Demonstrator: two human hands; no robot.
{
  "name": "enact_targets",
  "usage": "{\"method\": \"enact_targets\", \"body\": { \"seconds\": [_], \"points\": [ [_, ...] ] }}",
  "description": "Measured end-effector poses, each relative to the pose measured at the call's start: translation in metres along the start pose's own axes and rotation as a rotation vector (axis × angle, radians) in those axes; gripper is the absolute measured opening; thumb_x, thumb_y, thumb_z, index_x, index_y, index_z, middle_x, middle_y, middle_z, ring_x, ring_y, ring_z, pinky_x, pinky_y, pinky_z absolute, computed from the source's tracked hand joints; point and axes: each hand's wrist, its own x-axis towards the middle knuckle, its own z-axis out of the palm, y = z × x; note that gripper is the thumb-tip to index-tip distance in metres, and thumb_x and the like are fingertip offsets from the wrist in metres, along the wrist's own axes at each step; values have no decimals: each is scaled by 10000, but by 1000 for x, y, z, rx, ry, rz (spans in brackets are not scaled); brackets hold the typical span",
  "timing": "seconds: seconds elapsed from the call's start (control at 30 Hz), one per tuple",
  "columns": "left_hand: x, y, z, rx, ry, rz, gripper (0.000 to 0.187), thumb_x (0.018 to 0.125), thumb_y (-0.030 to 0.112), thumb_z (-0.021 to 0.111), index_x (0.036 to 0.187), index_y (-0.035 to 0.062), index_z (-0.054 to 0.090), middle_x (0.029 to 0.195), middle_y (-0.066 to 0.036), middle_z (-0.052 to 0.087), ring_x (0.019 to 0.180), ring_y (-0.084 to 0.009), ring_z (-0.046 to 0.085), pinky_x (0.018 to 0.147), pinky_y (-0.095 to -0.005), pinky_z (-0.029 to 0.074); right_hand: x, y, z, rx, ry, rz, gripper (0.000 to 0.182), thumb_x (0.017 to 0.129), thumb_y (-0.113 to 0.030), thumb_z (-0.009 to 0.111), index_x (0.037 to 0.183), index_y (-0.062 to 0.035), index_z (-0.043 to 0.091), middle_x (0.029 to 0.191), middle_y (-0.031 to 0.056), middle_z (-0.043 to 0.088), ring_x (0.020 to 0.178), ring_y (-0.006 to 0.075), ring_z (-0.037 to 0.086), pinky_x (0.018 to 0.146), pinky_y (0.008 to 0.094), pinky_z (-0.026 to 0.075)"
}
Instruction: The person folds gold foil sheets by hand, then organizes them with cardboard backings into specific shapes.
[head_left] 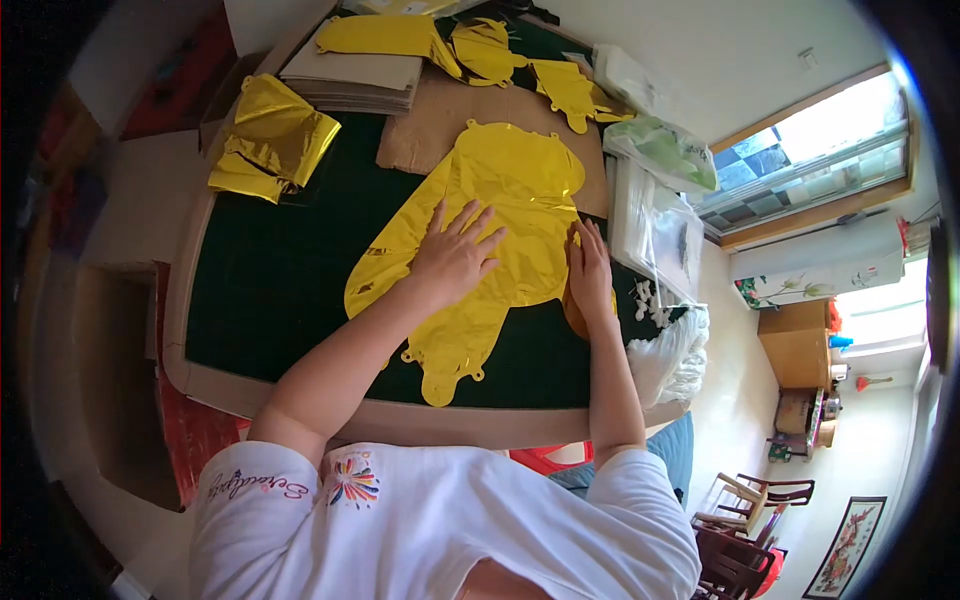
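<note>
A flat gold foil balloon (500, 215) lies spread on the dark green table top (270, 280). My left hand (455, 255) rests palm down on the middle of the balloon with its fingers spread, holding nothing. My right hand (588, 272) lies flat with straight fingers along the balloon's right edge. Under that hand a brown object (573, 318) shows partly; what it is cannot be made out.
Crumpled gold foil (268, 138) sits at the table's far left. A stack of cardboard sheets (355, 80) and more gold balloons (480, 48) lie at the back, on a brown cardboard sheet (440, 125). Plastic bags (665, 150), a clear box (650, 230) and white material (672, 355) line the right edge.
</note>
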Motion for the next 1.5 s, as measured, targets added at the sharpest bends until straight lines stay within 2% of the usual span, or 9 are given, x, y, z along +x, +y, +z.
{"method": "enact_targets", "body": {
  "seconds": [0.4, 0.47, 0.53, 0.67, 0.77, 1.03, 1.17, 1.23, 1.5],
  "points": [
    [3, 4, 9, -17, 67, 27, 477, 950, 394, 446, 1383, 194, 421, 1482, -88, 305, 1398, -256, 211, 1128, -534, 73, 3, -13, -7, 59, 49, 25, 351, 922, -97, 495, 1265, -24, 505, 1341, 211, 460, 1266, 355, 417, 1041, 387, 346],
    [2, 4, 8, -18, 43, 23, 479, 952, 389, 444, 1389, 196, 411, 1484, -87, 301, 1399, -255, 209, 1127, -534, 74, 20, -34, -19, -26, 56, -51, 351, 922, -88, 489, 1268, -29, 506, 1339, 204, 464, 1275, 344, 412, 1040, 387, 350],
    [3, 4, 9, 18, 42, 34, 482, 957, 366, 449, 1403, 195, 384, 1486, -88, 291, 1398, -258, 208, 1127, -532, 79, 44, -49, -22, -22, 69, -305, 352, 922, -93, 491, 1269, -37, 509, 1341, 197, 465, 1273, 350, 410, 1044, 396, 343],
    [4, 3, 11, -8, 142, 22, 487, 960, 382, 418, 1409, 200, 368, 1482, -99, 295, 1401, -257, 200, 1121, -548, 80, 87, -65, 12, -47, 11, -379, 373, 932, -157, 489, 1292, -59, 495, 1361, 188, 449, 1288, 365, 384, 1059, 434, 312],
    [6, -1, 6, -73, 232, -41, 494, 956, 368, 438, 1407, 180, 368, 1473, -127, 301, 1396, -265, 213, 1118, -548, 92, 104, -60, 54, -169, -99, -277, 414, 961, -337, 413, 1348, -195, 457, 1449, 125, 351, 1360, 310, 280, 1087, 503, 227],
    [5, -10, 10, -54, 213, -151, 546, 919, 365, 520, 1393, 134, 380, 1442, -201, 311, 1371, -339, 239, 1088, -587, 121, 109, -43, 75, -230, -59, -310, 459, 944, -367, 433, 1375, -209, 433, 1441, 127, 373, 1332, 328, 333, 1062, 494, 246],
    [5, -8, 5, -31, 197, -153, 537, 919, 367, 521, 1385, 132, 394, 1448, -198, 303, 1376, -337, 231, 1088, -589, 123, 113, -41, 80, -237, -46, -331, 461, 943, -365, 433, 1379, -214, 429, 1440, 126, 375, 1331, 330, 334, 1063, 494, 241],
    [4, -7, -2, -16, 53, -194, 542, 944, 400, 467, 1413, 150, 363, 1492, -168, 232, 1404, -312, 168, 1119, -556, 84, 112, -41, 80, -236, -45, -332, 465, 942, -367, 436, 1382, -216, 425, 1439, 127, 376, 1332, 330, 333, 1063, 493, 242],
    [4, -6, -2, -17, 74, -176, 513, 949, 373, 466, 1399, 140, 387, 1486, -153, 250, 1406, -285, 165, 1125, -538, 85, 113, -52, 40, -111, -6, -270, 427, 972, -304, 421, 1376, -167, 430, 1420, 140, 399, 1329, 329, 342, 1073, 467, 255]
  ]
}}
